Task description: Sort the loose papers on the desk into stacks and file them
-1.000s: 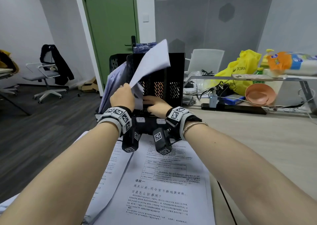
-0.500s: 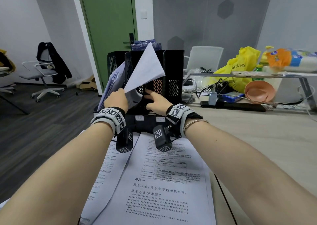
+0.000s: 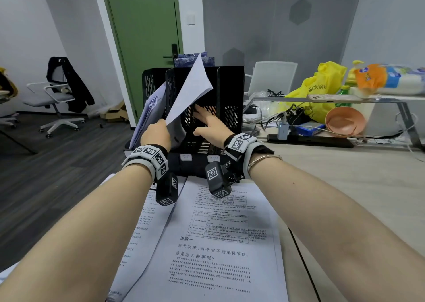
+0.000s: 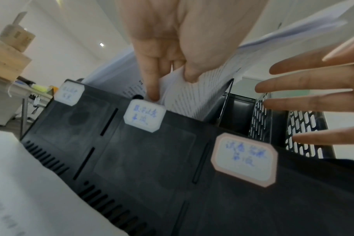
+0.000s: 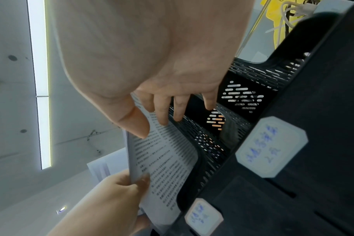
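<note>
A black mesh file rack (image 3: 230,90) with handwritten labels (image 4: 144,117) stands at the desk's far edge. My left hand (image 3: 158,133) pinches the lower corner of a white printed sheaf (image 3: 190,92) that stands tilted in the rack's middle slot. In the left wrist view, thumb and fingers of the left hand (image 4: 172,76) clamp the sheaf (image 4: 202,89) just above the slot. My right hand (image 3: 204,119) is open, its straight fingers (image 5: 162,115) touching the sheaf's edge (image 5: 166,156) and the mesh divider. More sheets (image 3: 151,108) lean in the left slot. Printed papers (image 3: 213,244) lie before the rack.
To the right of the rack lie a power strip (image 3: 308,139), a pink bowl (image 3: 345,119), a yellow bag (image 3: 322,87) and a phone (image 3: 331,98) on a riser shelf. The desk's left edge drops to dark floor with office chairs (image 3: 57,99).
The sheaf has turned more edge-on and slid further into the middle slot. My right hand rose from the rack's base to the divider, fingers spread.
</note>
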A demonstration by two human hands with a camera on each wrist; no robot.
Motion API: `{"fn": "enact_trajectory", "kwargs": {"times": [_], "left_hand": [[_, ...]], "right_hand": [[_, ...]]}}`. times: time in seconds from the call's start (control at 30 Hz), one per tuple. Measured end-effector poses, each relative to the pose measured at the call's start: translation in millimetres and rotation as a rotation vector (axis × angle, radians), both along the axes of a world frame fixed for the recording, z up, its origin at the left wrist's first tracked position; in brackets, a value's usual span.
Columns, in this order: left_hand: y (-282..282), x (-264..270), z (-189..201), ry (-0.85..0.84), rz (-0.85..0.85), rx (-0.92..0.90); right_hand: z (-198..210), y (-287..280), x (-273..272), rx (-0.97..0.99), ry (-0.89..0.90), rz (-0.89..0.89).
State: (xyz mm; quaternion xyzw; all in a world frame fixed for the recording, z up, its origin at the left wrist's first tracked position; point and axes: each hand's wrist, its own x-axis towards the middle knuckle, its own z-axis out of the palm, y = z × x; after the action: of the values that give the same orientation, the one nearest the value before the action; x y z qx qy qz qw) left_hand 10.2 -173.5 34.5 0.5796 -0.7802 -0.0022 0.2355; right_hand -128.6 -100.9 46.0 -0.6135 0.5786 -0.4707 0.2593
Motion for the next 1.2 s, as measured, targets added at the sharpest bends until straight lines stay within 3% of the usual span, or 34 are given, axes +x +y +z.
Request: {"fn": "enact_trajectory", "kwargs": {"times": [0.17, 0.4, 0.53, 0.67, 0.9, 1.2], "left_hand": [[-0.3, -4.8, -5.2, 0.035, -0.064, 0.089], [-0.9, -11.0, -8.2, -0.076, -0.066, 0.280], [2.2, -12.5, -10.8, -0.014, -0.014, 0.166], [5.1, -14.4, -5.3, 0.156, -0.086, -0.003], [8.4, -12.3, -6.0, 0.006, -0.089, 0.158], [36.3, 1.7, 3.4, 0.046, -0.108, 0.169]], "right_hand": [[2.0, 1.8, -0.3, -0.002, -0.016, 0.027], [-1.3, 4.0, -9.7, 0.063, 0.041, -0.077], [-4.2, 6.3, -13.0, 0.061, 0.077, -0.106], [-4.5, 9.1, -13.8, 0.076, 0.102, -0.111], [-5.3, 21.8, -11.4, 0.145, 0.179, -0.119], [8.1, 63.8, -11.5, 0.234, 0.334, -0.180]]}}
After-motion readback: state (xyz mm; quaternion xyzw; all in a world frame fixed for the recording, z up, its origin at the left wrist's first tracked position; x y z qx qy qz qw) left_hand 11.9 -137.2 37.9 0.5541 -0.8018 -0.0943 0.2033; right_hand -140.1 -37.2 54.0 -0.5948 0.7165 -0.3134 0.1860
